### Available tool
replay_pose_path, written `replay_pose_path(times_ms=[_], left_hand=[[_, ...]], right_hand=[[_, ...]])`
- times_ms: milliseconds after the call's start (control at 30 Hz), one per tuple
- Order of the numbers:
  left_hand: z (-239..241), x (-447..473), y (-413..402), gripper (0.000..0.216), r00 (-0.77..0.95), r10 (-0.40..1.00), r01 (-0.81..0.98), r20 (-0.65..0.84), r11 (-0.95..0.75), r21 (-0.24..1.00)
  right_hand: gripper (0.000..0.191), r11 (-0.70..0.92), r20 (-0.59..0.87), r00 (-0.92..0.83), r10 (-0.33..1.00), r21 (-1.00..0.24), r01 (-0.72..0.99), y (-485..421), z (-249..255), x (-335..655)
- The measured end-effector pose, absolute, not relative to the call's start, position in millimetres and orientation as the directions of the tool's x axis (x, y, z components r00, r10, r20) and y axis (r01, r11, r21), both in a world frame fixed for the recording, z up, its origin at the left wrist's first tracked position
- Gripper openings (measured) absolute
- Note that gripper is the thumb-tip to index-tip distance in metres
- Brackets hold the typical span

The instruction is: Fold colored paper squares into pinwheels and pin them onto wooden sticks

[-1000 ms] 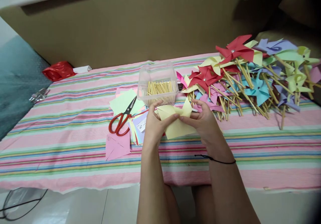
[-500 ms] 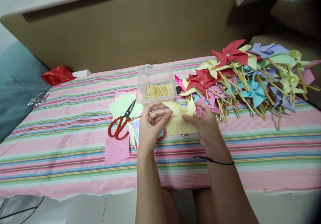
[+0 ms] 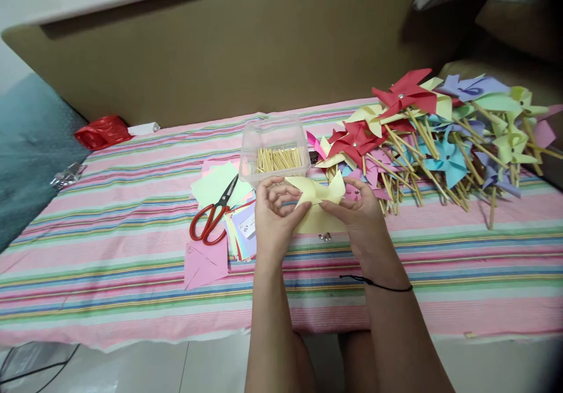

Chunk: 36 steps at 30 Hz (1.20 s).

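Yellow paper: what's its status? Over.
Left hand, right hand: both gripping yellow paper. Far corners curled. Plastic box just beyond; nothing seen blocking.

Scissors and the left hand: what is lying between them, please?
In the head view, a stack of coloured paper with a white slip on top lies between the scissors and the left hand.

Pale yellow paper (image 3: 319, 218), partly folded, far side curled.
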<state>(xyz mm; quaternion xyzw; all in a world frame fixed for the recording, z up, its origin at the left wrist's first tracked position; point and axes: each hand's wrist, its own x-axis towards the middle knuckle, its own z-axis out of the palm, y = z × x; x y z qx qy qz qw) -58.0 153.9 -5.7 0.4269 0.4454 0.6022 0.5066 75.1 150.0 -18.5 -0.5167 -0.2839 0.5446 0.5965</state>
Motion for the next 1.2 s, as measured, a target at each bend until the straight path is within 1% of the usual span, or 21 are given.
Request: replay_pose_path(times_ms=[167,233,300,400,433,567,633,833,967,1200], left_hand=[[-7.1,-58.1,152.3,0.057,-0.101,0.993,-0.264,-0.06,0.031,0.964],[-8.1,-60.9,151.0,0.057,-0.06,0.994,-0.27,-0.096,0.076,0.96],[-9.3,-64.7,150.0,0.051,-0.009,0.992,-0.277,-0.123,0.116,0.954],[-11.3,-68.8,150.0,0.028,0.027,0.992,-0.282,-0.123,0.125,0.951],[-11.9,-69.0,150.4,0.023,0.025,0.993,-0.273,-0.12,0.122,0.954],[-13.1,-64.8,151.5,0.02,0.005,0.994,-0.198,-0.106,0.105,0.975],[-12.4,-61.8,151.4,0.017,0.005,0.995,-0.193,-0.096,0.095,0.977],[-7.4,-62.4,150.2,0.029,0.051,0.99,-0.278,-0.133,0.142,0.95],[-6.8,-63.9,150.1,0.031,0.078,0.988,-0.279,-0.136,0.153,0.948],[-11.0,-56.0,152.4,0.03,-0.046,0.99,-0.26,-0.136,0.119,0.958]], right_hand=[[0.086,-0.116,-0.195,0.205,0.959,-0.933,-0.342,148.4,-17.0,76.3],[0.085,-0.112,-0.186,0.195,0.963,-0.935,-0.337,148.0,-16.8,77.7],[0.082,-0.105,-0.179,0.201,0.963,-0.938,-0.331,148.0,-16.8,79.2],[0.081,-0.106,-0.186,0.221,0.957,-0.938,-0.331,148.4,-17.1,80.9],[0.081,-0.108,-0.19,0.226,0.955,-0.937,-0.332,148.6,-17.4,81.1],[0.079,-0.094,-0.179,0.243,0.953,-0.941,-0.324,149.1,-18.7,80.8],[0.08,-0.086,-0.172,0.251,0.953,-0.943,-0.322,149.2,-19.0,80.1],[0.084,-0.091,-0.182,0.269,0.946,-0.944,-0.318,149.9,-20.1,77.6],[0.083,-0.091,-0.183,0.274,0.944,-0.944,-0.318,151.0,-21.8,77.7],[0.085,-0.085,-0.162,0.246,0.956,-0.951,-0.297,150.2,-22.4,79.0]])
